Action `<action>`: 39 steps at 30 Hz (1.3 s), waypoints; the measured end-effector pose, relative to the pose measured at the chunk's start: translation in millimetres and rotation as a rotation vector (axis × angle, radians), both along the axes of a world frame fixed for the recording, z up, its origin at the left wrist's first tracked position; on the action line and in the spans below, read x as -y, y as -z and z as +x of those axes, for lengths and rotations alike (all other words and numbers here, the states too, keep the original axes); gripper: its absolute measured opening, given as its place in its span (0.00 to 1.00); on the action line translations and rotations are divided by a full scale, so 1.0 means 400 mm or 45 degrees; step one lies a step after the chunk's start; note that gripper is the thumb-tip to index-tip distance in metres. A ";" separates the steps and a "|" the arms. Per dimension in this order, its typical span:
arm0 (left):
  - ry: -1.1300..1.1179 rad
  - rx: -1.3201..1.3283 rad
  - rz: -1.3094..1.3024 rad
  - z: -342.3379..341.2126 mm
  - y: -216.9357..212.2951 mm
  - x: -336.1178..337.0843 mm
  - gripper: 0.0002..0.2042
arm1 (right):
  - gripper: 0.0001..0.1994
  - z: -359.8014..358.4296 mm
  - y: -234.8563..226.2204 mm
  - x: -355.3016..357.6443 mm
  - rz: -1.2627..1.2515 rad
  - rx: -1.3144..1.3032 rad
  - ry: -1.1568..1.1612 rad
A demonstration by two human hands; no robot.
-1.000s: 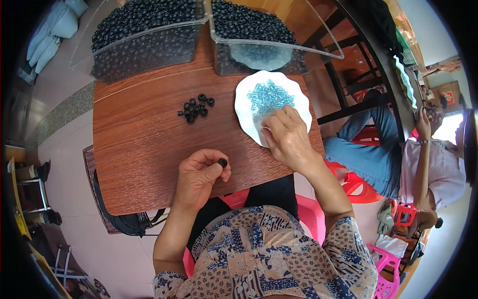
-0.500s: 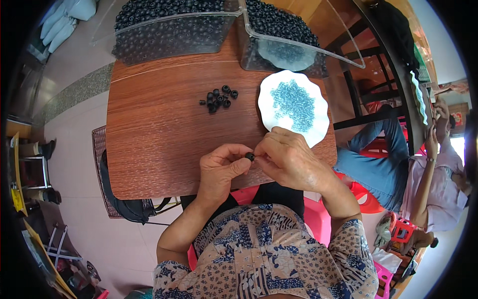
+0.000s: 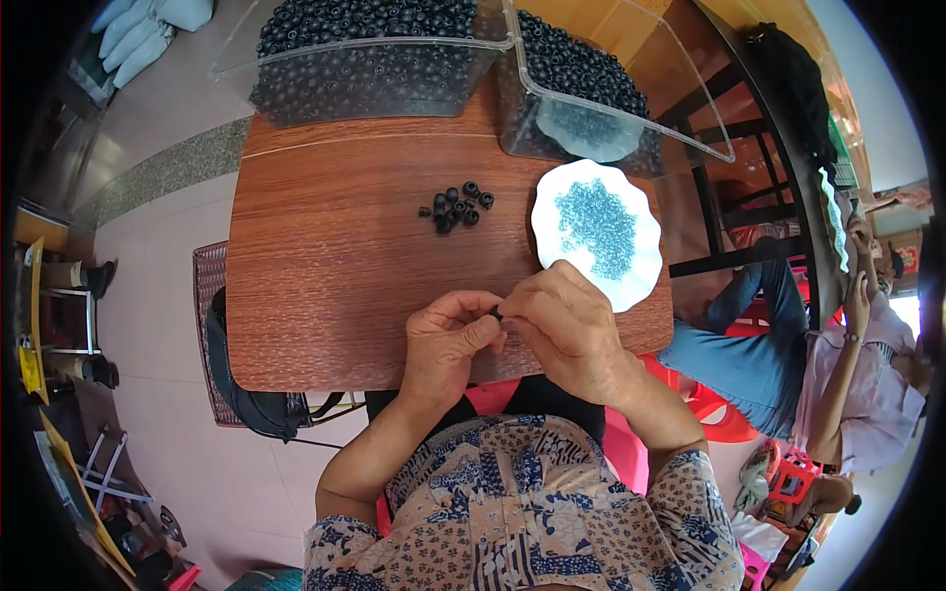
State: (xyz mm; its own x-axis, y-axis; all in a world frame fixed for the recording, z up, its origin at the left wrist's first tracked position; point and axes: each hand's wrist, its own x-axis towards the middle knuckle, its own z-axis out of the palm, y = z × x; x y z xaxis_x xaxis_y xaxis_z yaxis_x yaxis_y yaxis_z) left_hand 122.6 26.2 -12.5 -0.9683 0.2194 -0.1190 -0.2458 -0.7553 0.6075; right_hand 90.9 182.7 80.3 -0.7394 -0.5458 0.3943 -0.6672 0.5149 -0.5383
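Over the near edge of the table, my left hand (image 3: 439, 340) pinches a small black round hollow piece (image 3: 496, 314) between thumb and fingers. My right hand (image 3: 570, 325) meets it there, thumb and fingertips pressed together against the piece; whatever they grip is too small to make out. Just beyond my right hand lies a white scalloped plate (image 3: 645, 236), bearing many tiny clear bluish pieces (image 3: 596, 229). A small pile of similar black hollow pieces (image 3: 455, 208) rests on the brown wooden table (image 3: 335, 276), farther off than my hands.
Two clear plastic bins stand at the table's far edge, the left bin (image 3: 374, 84) and the right bin (image 3: 517, 113), both heaped with black pieces. A black bag (image 3: 246, 394) sits by the left edge. At right, another person (image 3: 857, 384) sits by a dark table.
The view has shifted slightly, moving the table and plate right and down. My right fingers have closed over the black piece, now covering more of it.
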 end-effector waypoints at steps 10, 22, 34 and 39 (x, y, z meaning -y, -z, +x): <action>0.013 0.048 0.163 -0.008 -0.007 0.019 0.11 | 0.11 -0.002 0.042 0.025 -0.170 -0.095 0.115; -0.079 -0.049 0.327 -0.018 0.002 0.073 0.09 | 0.08 -0.232 0.094 0.151 0.101 -0.347 0.090; -0.042 -0.065 0.272 -0.016 -0.002 0.073 0.10 | 0.05 -0.274 0.107 0.236 0.866 -0.522 -0.151; -0.049 -0.059 0.240 -0.015 0.003 0.071 0.09 | 0.06 -0.250 0.083 0.193 0.374 -0.328 -0.023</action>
